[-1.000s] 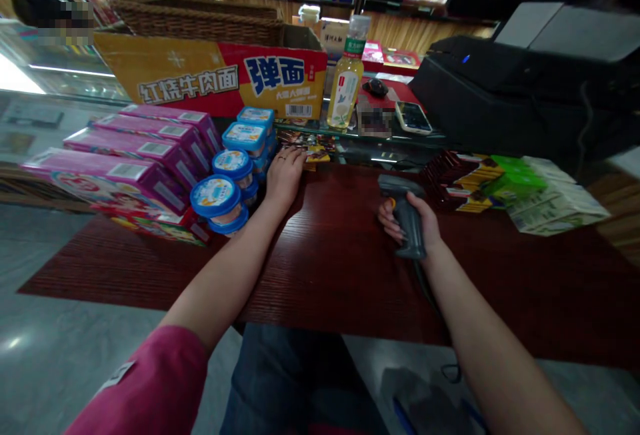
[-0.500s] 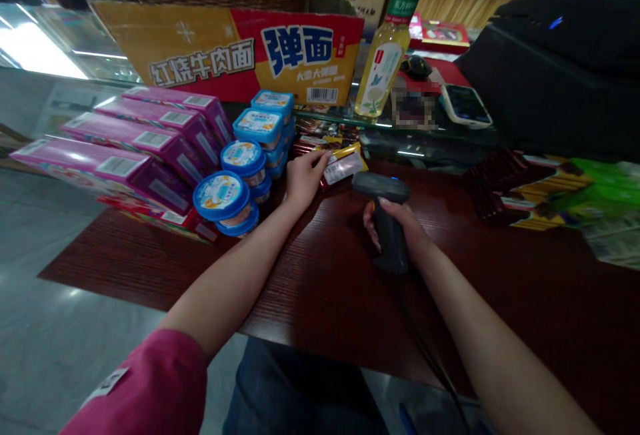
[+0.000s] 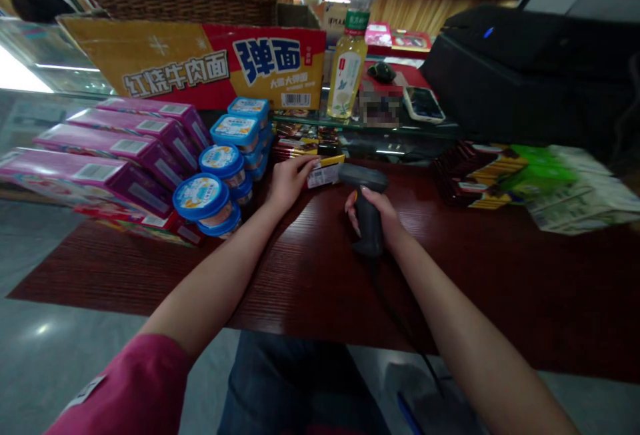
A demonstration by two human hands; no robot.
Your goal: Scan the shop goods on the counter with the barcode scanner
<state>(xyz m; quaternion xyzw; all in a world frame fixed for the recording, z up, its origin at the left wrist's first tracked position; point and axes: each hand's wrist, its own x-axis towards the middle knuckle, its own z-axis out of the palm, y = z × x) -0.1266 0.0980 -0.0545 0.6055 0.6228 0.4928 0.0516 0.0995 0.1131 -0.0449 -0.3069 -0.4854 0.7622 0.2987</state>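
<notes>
My left hand pinches the left end of a small yellow and dark red snack packet, its white label with printed lines facing up. In my right hand is a black barcode scanner, fingers wrapped round its handle and its head pointing left at the packet. The scanner's cable runs down over the table edge. Just left of my left hand stand stacked tubs with blue lids. More dark red and yellow packets lie behind that hand.
Purple boxes lie in a row at left on a red box. Behind stand a noodle carton and a bottle of yellow drink. A phone rests on the glass shelf. Packets and green-white bags lie at right.
The view has turned, so most things sit further left. The scanner's head is slightly closer to the packet. Both hands keep their hold.
</notes>
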